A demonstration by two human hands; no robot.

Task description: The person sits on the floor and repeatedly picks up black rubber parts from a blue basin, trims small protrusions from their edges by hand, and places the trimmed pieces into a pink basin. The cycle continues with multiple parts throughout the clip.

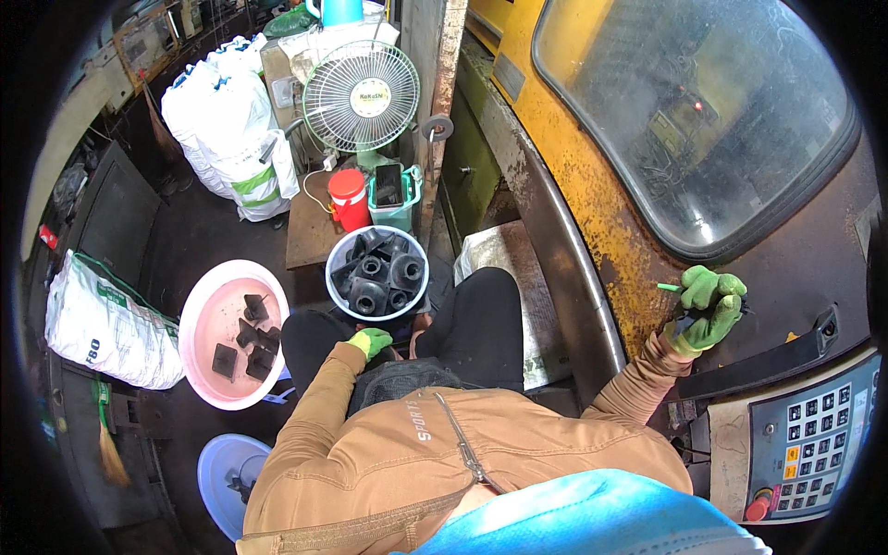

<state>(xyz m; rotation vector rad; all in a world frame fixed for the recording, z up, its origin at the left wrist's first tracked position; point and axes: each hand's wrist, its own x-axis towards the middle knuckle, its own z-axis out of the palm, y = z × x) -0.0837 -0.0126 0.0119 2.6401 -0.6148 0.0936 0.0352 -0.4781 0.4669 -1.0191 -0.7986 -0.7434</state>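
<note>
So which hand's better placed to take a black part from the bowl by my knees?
Probably your left hand: it's close to the bowl of black parts, while your right hand is beside the yellow machine.

Pink basin, dark parts inside, white-and-green sack left of it, green gloves, tan jacket, red jug right of it

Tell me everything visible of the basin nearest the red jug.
The basin is round and open-topped, with a pale bluish-white rim, and looks like plastic. It stands upright just beyond the gloved left hand, near the red jug. Black parts, several with round holes, are heaped inside and touch it. Its base is hidden.
</note>
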